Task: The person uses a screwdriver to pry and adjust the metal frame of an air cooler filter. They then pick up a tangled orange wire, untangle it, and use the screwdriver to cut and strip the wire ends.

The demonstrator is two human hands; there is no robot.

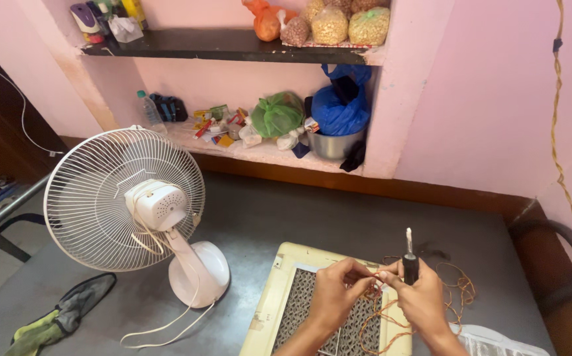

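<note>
My left hand (333, 295) and my right hand (420, 295) meet over a cream-coloured panel with a dark mesh grille (294, 304) lying on the grey floor. Both pinch thin copper-coloured wire (373, 275) between thumb and fingertips. My right hand also grips a black-handled screwdriver (409, 262), its pale tip pointing up. More of the same wire (459, 285) lies in loose loops over the panel and beside my right hand.
A white table fan (127, 204) stands at the left with its cord (167, 326) trailing on the floor. A green and grey cloth (62, 318) lies at lower left. Wall shelves (233, 46) hold bags, bottles and a steel pot (333, 143). A clear plastic bag (497, 343) lies at lower right.
</note>
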